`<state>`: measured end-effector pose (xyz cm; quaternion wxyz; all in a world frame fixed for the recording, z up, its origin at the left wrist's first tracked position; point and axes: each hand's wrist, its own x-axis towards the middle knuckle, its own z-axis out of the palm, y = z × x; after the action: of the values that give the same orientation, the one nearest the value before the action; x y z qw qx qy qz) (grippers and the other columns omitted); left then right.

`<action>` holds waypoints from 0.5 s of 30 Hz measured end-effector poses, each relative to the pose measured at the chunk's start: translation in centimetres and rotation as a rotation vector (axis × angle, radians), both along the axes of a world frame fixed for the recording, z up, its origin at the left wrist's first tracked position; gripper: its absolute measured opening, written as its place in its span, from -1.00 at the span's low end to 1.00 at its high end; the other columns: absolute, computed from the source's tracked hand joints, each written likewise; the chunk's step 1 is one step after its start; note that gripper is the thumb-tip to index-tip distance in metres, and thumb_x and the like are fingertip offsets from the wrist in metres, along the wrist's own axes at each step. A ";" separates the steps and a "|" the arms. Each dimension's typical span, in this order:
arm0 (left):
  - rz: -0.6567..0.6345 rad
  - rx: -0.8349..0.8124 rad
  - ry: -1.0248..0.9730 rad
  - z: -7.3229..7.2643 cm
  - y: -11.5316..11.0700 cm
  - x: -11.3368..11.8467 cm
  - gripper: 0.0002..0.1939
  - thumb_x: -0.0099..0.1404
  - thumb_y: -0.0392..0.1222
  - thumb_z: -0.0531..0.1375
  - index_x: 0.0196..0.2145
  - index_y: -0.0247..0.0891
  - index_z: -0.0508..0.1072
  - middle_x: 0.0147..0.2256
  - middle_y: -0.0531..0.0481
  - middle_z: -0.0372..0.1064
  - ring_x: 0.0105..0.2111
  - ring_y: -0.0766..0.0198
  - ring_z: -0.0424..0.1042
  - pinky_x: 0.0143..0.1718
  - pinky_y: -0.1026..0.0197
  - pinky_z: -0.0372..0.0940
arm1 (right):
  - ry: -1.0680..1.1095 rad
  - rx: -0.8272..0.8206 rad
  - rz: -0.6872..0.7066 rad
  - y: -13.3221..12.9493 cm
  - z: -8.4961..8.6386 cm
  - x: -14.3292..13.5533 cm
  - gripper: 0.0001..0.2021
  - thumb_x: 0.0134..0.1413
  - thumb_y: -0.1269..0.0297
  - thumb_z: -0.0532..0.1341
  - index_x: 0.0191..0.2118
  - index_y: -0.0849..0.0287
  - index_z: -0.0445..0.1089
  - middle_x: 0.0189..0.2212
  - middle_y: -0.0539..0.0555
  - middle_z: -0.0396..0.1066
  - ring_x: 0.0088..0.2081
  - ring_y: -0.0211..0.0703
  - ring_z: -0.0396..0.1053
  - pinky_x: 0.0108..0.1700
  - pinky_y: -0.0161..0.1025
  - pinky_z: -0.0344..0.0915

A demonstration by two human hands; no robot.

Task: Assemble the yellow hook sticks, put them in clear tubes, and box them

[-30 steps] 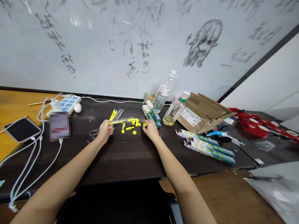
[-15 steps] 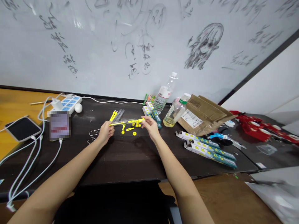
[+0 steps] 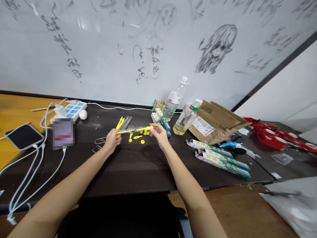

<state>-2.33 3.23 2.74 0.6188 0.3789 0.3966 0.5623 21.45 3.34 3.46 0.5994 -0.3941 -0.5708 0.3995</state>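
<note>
Over the dark table, my left hand (image 3: 112, 141) is closed on the left end of a tubular spring scale (image 3: 136, 129), a slim clear tube with a yellow rod at its left. My right hand (image 3: 159, 135) pinches the yellow cap (image 3: 149, 128) at the other end. Held between both hands, the scale lies almost level. Just beneath it are loose yellow parts, among them a small ring (image 3: 142, 141) and a flat hook-like piece (image 3: 137, 137). Behind my left hand lie yellow rods (image 3: 120, 123) and clear tubes (image 3: 127, 122).
Bent metal wires (image 3: 100, 141) lie left of my left hand. Further left are a power strip (image 3: 74, 110), a phone (image 3: 24, 136) and white cables. To the right stand two bottles (image 3: 173, 102), printed boxes (image 3: 223, 160) and a brown cardboard package (image 3: 215, 120). A whiteboard (image 3: 99, 59) rises behind.
The clear tube's right end now appears closer to the yellow cap, covering more of the yellow piece. Both hands stay nearly in place.
</note>
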 end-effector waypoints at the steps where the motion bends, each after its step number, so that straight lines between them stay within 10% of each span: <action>1: 0.002 0.001 0.005 0.0 0.0 0.0 -0.77 0.07 -0.20 0.10 -0.52 -0.19 0.02 -0.72 0.29 -0.13 -0.80 0.55 -0.19 -0.77 0.44 -0.30 | 0.004 0.004 -0.001 0.0 0.0 0.0 -0.61 -0.16 0.05 0.34 -0.20 0.13 0.38 -0.41 0.00 0.35 -0.43 -0.27 0.29 -0.44 -0.29 0.29; 15: -0.002 -0.005 0.007 0.1 -0.3 0.2 -0.75 0.08 -0.22 0.12 -0.51 -0.20 0.02 -0.71 0.28 -0.13 -0.79 0.55 -0.18 -0.76 0.45 -0.30 | -0.001 0.005 0.009 -0.3 0.1 -0.4 -0.61 -0.19 0.04 0.36 -0.22 0.13 0.39 -0.43 -0.01 0.36 -0.48 -0.31 0.28 -0.47 -0.30 0.29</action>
<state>-2.17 2.95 2.88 0.6189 0.3797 0.3997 0.5595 21.08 3.04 3.60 0.5980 -0.3902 -0.5740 0.4007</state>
